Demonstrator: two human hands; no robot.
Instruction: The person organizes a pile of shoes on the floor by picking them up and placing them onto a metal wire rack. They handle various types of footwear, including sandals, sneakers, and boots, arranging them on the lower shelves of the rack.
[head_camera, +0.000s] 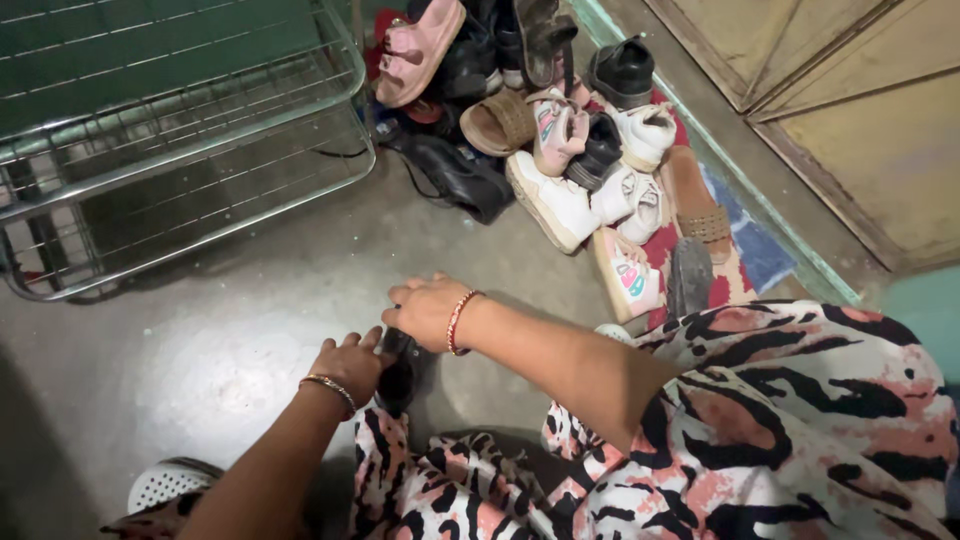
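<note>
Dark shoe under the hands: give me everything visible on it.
The dark shoe looks black and slightly glossy, perhaps leather or plastic. Only a narrow strip shows between the two hands, so shape and type cannot be told. It sits low over the grey floor, by the patterned clothing. The left hand grips its near side; the right hand covers its far end.

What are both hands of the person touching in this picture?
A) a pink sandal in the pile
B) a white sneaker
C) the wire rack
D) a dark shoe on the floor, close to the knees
D: the left hand and the right hand both rest on a dark shoe on the grey floor, while the shoe pile and the wire rack lie farther away, untouched.
</note>
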